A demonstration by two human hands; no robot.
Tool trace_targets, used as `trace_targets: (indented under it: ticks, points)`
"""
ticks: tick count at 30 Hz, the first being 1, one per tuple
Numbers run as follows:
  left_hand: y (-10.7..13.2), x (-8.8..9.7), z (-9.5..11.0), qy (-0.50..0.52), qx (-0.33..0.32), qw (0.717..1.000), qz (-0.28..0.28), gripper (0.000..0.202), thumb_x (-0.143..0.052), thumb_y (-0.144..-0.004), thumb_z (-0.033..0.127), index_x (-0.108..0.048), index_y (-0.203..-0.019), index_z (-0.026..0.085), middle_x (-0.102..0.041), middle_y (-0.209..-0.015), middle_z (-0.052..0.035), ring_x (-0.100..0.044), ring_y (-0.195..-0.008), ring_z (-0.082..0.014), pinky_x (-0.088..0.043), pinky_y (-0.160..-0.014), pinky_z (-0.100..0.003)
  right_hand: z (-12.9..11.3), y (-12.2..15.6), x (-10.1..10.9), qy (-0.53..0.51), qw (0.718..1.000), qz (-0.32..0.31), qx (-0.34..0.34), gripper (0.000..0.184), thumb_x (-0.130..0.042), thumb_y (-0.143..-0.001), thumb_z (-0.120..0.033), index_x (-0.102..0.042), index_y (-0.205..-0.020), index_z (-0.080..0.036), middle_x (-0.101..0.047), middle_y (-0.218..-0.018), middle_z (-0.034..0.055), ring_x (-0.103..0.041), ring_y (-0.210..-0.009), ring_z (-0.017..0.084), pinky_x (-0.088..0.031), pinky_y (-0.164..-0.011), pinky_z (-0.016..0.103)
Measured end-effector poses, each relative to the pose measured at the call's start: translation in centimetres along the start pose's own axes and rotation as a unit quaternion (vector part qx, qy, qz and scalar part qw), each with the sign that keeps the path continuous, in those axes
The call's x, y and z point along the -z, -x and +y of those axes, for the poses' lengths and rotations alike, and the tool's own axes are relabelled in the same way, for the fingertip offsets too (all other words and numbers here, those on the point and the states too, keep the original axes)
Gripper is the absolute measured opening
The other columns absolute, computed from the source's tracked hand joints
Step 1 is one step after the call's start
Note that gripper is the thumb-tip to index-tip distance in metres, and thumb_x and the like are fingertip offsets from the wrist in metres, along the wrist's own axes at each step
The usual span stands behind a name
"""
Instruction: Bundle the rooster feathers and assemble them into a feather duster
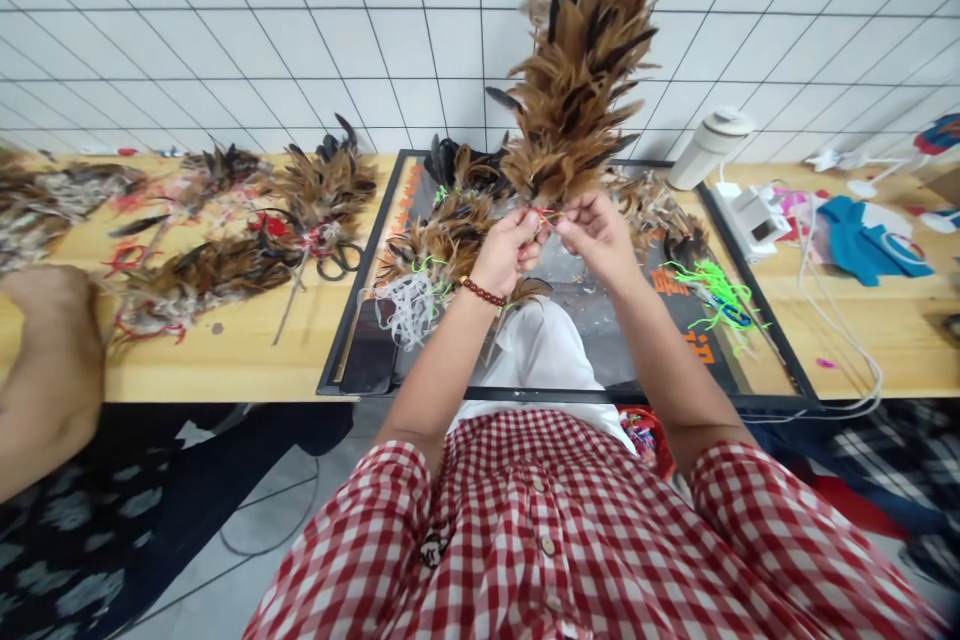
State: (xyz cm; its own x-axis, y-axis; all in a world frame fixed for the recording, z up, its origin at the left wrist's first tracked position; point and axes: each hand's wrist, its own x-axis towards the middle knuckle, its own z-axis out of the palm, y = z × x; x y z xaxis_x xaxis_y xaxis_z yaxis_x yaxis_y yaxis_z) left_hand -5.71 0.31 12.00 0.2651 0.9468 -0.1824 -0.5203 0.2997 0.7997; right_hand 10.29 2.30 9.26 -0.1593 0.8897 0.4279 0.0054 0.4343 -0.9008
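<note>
Left hand (pixel 513 248) near feathers (pixel 448 228), white strings (pixel 407 308)

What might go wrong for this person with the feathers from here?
The thin reddish strand between the left hand and right hand could slip, perhaps loosening the tall feather bundle above. The loose green strings might tangle if the right forearm brushes them. The pale cup stands close to the white power strip; if knocked, it could topple onto it, though its contents can't be seen.
</note>
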Motion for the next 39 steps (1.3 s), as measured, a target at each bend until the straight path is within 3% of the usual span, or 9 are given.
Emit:
trace_targets:
  ticks: [4,7,14,18,21,23,29,34,39]
  points:
    - [-0.3,0.1,0.1,0.042,-0.001,0.999,0.016,0.021,-0.057,-0.104,0.028,-0.05,-0.086,0.019,-0.051,-0.063,0.0072,-0.026,-0.037,0.0009,-0.016,-0.037,-0.01,-1.0,0.4,0.9,0.227,0.97,-0.011,0.087,0.028,-0.074,-0.088,-0.05,-0.064,-0.093,-0.024,-0.059,-0.073,0.0007,-0.055,-0.069,0.018,-0.047,-0.068,0.033]
    - [-0.4,0.7,0.9,0.088,-0.003,0.996,0.019,0.026,-0.049,-0.108,0.027,-0.045,-0.083,0.019,-0.05,-0.064,0.0068,-0.026,-0.037,0.0008,-0.016,-0.037,-0.009,-1.2,0.4,1.9,0.297,0.946,0.002,0.128,0.028,-0.062,-0.096,-0.047,-0.063,-0.082,-0.023,-0.061,-0.079,0.0052,-0.058,-0.078,0.02,-0.049,-0.076,0.037]
    - [-0.7,0.6,1.4,0.132,0.007,0.991,0.003,0.029,-0.046,-0.108,0.026,-0.05,-0.081,0.018,-0.049,-0.064,0.0057,-0.026,-0.037,0.0006,-0.016,-0.036,-0.01,1.0,-1.2,-0.1,0.116,0.99,0.037,0.077,0.049,-0.072,-0.083,-0.073,-0.067,-0.093,-0.025,-0.064,-0.105,0.0065,-0.06,-0.089,0.02,-0.051,-0.075,0.035]
    - [-0.8,0.4,0.9,0.097,0.009,0.995,-0.004,0.033,-0.036,-0.11,0.022,-0.054,-0.084,0.016,-0.052,-0.062,0.0045,-0.025,-0.036,0.0,-0.015,-0.036,-0.011,1.3,-2.0,-0.8,-0.062,0.998,0.006,0.009,0.053,-0.079,-0.077,-0.07,-0.056,-0.071,-0.022,-0.061,-0.085,0.0029,-0.054,-0.075,0.015,-0.045,-0.065,0.03]
    - [-0.9,0.5,0.5,0.064,0.008,0.998,-0.001,0.035,-0.038,-0.11,0.026,-0.056,-0.082,0.015,-0.056,-0.063,0.0026,-0.027,-0.036,0.0002,-0.017,-0.036,-0.012,0.6,-2.0,0.0,-0.194,0.973,-0.056,-0.116,0.055,-0.084,-0.071,-0.064,-0.048,-0.072,-0.023,-0.047,-0.065,-0.0052,-0.027,-0.049,0.007,-0.022,-0.047,0.024]
    - [-1.0,0.5,0.1,0.037,-0.013,0.999,0.031,0.033,-0.045,-0.108,0.026,-0.056,-0.08,0.014,-0.056,-0.062,0.003,-0.029,-0.037,0.0005,-0.018,-0.036,-0.012,-0.2,-1.8,0.6,-0.179,0.971,-0.08,-0.137,0.054,-0.085,-0.072,-0.063,-0.05,-0.072,-0.022,-0.043,-0.06,-0.0069,-0.022,-0.048,0.006,-0.016,-0.046,0.024]
    - [-1.1,-0.1,-0.5,0.019,-0.033,0.995,0.094,0.026,-0.055,-0.104,0.02,-0.057,-0.079,0.014,-0.054,-0.059,0.0051,-0.033,-0.037,0.0005,-0.018,-0.036,-0.011,-2.8,-1.1,1.9,0.038,0.973,-0.214,-0.073,0.047,-0.09,-0.073,-0.056,-0.063,-0.075,-0.017,-0.051,-0.064,-0.0041,-0.038,-0.057,0.007,-0.028,-0.053,0.025]
    - [-1.0,-0.4,0.1,0.09,0.035,0.994,0.05,0.036,-0.071,-0.096,0.039,-0.052,-0.077,0.016,-0.052,-0.064,0.0058,-0.03,-0.039,0.0019,-0.017,-0.035,-0.01,-2.4,-1.8,2.3,-0.06,0.99,-0.094,-0.085,0.05,-0.088,-0.073,-0.06,-0.061,-0.075,-0.019,-0.047,-0.059,-0.0059,-0.031,-0.052,0.006,-0.021,-0.05,0.023]
    - [-1.1,-0.3,0.6,0.166,0.069,0.983,0.021,0.026,-0.061,-0.102,0.032,-0.059,-0.083,0.015,-0.056,-0.068,0.0038,-0.034,-0.041,0.0003,-0.02,-0.034,-0.011,-1.9,-1.5,1.9,-0.177,0.979,-0.058,-0.088,0.047,-0.092,-0.068,-0.053,-0.06,-0.072,-0.019,-0.062,-0.071,-0.0018,-0.033,-0.049,0.004,-0.021,-0.047,0.022]
